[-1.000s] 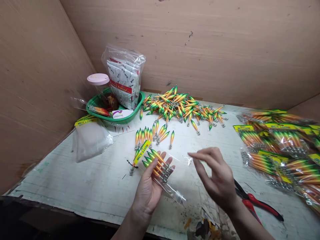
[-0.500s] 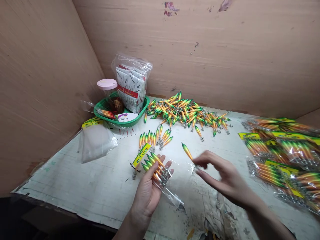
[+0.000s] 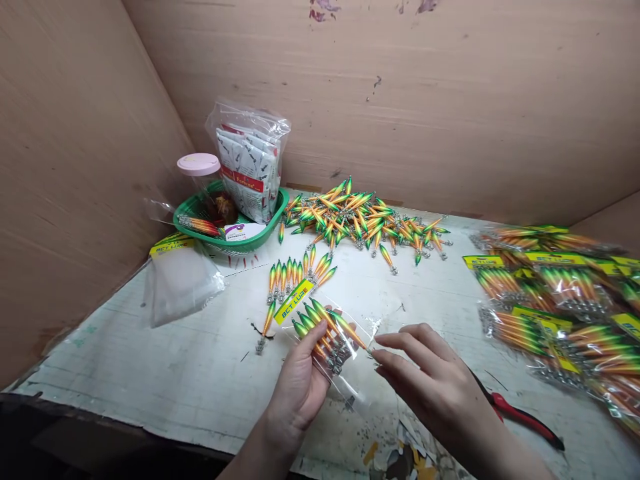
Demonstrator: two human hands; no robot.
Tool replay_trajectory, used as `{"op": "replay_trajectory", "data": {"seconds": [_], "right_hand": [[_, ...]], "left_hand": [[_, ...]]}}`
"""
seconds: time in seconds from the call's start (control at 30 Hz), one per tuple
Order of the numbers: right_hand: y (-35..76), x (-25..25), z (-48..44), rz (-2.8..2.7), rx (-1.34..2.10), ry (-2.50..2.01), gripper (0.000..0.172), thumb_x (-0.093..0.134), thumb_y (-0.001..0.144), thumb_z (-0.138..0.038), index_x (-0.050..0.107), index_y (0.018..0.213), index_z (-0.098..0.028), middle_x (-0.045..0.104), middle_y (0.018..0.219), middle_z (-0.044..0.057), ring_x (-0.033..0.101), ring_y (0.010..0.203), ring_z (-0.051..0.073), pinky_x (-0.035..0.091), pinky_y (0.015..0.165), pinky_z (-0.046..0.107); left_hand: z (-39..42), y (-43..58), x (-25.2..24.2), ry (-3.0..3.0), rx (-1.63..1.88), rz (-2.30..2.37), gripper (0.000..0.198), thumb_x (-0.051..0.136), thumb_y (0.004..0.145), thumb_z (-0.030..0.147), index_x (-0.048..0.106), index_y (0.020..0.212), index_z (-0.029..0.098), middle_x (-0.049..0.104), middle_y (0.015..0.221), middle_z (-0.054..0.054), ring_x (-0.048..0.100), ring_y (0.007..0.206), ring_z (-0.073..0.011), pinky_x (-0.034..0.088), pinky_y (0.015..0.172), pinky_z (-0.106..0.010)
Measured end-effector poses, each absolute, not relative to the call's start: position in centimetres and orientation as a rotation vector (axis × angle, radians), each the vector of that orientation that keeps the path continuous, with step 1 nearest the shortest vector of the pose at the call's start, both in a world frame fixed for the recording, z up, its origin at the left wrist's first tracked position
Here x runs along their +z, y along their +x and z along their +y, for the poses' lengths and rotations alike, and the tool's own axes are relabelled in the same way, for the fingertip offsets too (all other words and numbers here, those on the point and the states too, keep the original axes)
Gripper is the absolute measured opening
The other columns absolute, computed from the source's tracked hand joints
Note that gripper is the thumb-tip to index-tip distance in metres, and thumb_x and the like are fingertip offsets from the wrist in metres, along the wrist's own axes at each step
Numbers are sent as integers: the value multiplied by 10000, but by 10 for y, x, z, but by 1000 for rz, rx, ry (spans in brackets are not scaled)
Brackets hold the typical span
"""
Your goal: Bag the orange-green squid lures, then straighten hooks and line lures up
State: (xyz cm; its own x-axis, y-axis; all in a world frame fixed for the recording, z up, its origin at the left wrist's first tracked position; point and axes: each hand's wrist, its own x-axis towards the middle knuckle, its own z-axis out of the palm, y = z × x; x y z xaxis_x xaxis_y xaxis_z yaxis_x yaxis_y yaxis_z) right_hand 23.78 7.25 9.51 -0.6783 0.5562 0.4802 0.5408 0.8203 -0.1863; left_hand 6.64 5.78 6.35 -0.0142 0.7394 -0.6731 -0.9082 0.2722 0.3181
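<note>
From the head view I see, right of the green basket (image 3: pixel 273 225), the left hand (image 3: pixel 301 383) pinching a "BCT LURE" pouch (image 3: pixel 294 301) of lures – the right hand (image 3: pixel 440 383) gripping another lure (image 3: pixel 349 329) by its hook end. Inside the basket – "Fortune" packets (image 3: pixel 247 179).

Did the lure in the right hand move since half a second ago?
Yes. Judged against the green basket, the lure in the right hand has moved leftward and nearer the person.

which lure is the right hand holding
The rightmost lure at the bag in the left hand, its hooked end pinched by the right hand; no other lure touches that hand.
</note>
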Motion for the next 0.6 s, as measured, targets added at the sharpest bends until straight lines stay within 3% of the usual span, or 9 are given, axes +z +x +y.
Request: {"op": "replay_trajectory", "data": {"seconds": [0.17,0.37,0.6], "right_hand": [[241,93,71,-2430,107,-802,173,505,895,-89,630,972,-181,604,705,38,481,654,154,417,574,281],[239,82,72,-2288,270,-905,82,555,874,-126,570,838,-199,556,700,23,502,661,160,412,578,282],[244,79,71,-2292,306,-872,113,543,883,-105,601,911,-198,550,762,38,517,693,155,439,582,265]], "left_hand": [[56,64,65,-196,1303,886,188,551,865,103,663,1012,68,747,891,-122,713,895,-252,543,913,-396],[52,67,61,-102,1280,893,171,578,845,107,680,971,50,744,910,-142,713,881,-264,553,891,-402],[57,71,58,66,1123,831,215,655,794,143,692,987,55,732,971,-166,705,887,-288,560,851,-427]]}}
